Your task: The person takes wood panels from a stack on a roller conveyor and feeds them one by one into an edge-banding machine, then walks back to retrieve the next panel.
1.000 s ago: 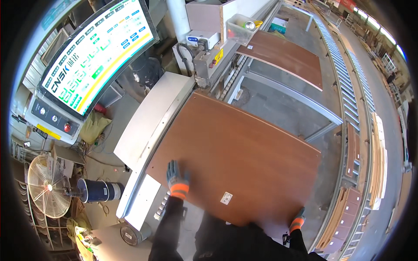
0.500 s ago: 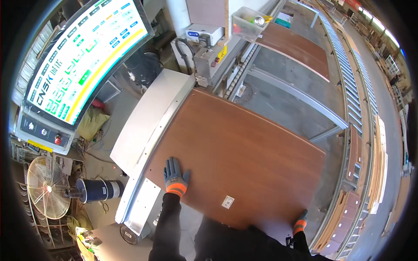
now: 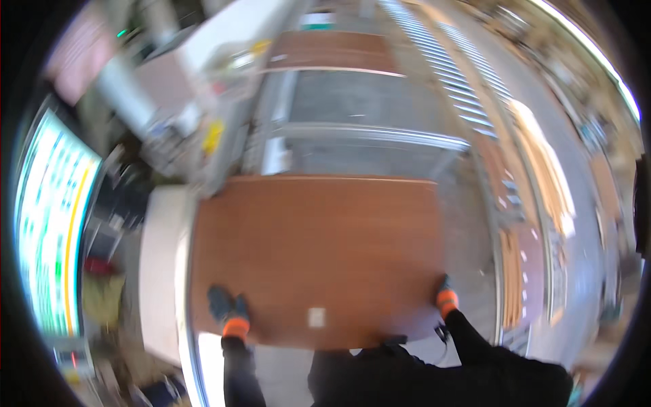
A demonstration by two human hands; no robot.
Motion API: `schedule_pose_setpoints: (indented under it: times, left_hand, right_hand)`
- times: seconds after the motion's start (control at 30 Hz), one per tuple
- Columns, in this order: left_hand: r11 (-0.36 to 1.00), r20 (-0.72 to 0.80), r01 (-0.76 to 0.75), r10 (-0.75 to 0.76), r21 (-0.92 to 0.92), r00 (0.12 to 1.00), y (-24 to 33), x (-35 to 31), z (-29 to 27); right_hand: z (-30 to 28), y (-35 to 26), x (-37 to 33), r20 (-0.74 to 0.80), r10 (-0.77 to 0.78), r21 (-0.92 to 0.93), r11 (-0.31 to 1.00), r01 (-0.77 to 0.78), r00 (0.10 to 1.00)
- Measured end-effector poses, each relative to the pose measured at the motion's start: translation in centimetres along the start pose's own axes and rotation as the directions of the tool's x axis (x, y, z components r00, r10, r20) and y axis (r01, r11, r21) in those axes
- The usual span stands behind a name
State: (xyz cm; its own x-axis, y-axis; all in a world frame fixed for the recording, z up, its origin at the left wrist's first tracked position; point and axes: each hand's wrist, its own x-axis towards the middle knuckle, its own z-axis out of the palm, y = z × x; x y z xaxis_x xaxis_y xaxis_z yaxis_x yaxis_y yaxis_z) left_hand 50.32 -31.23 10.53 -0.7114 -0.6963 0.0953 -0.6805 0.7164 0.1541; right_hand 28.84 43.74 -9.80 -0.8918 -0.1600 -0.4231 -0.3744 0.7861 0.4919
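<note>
The left hand [image 3: 229, 313] lies on the near left part of the brown panel [image 3: 319, 244], fingers extended and thumb apart, gripping nothing. The right hand [image 3: 444, 290] is at the panel's right edge; blur hides whether its fingers clasp it. Both hands keep about the same places on it as half a second ago. Between them, near the front edge, sits a white label [image 3: 317, 317]. The panel's left side still runs along the pale cover [image 3: 161, 271], but its far edge, slanted before, now looks nearly level: the view has swung, pushing the screen [image 3: 57, 230] toward the left rim. Beyond are a metal beam [image 3: 373, 136] and another brown board [image 3: 332, 51].
</note>
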Motion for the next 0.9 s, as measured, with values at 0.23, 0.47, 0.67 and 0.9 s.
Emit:
schedule_pose_setpoints:
  times: [0.23, 0.47, 0.67, 0.9]
  left_hand:
    - [0.959, 0.06, -0.059, 0.044, 0.277, 0.997, 1.6, 7.6, 7.0]
    - [0.403, -0.117, -0.573, 0.875, 0.714, 0.469, 2.0, 12.4, 8.5]
    - [0.349, 0.077, -0.395, 0.66, 0.85, 0.747, 12.6, 3.3, 12.6]
    - [-0.033, 0.944, -0.981, 0.28, 0.192, 0.175, 32.8, -19.6, 20.8]
  right_hand:
    - [-18.4, 0.9, -2.0, 0.143, 0.116, 0.857, 0.482, -0.181, 0.983]
    - [-17.2, 4.5, -15.2, 0.095, 0.201, 0.832, 0.521, -0.189, 0.975]
    - [6.5, 11.2, -30.2, 0.731, 0.102, 0.673, -0.274, -0.687, 0.675]
    - [23.8, 11.9, -44.7, 0.945, -0.114, -0.154, -0.982, 0.108, 0.306]
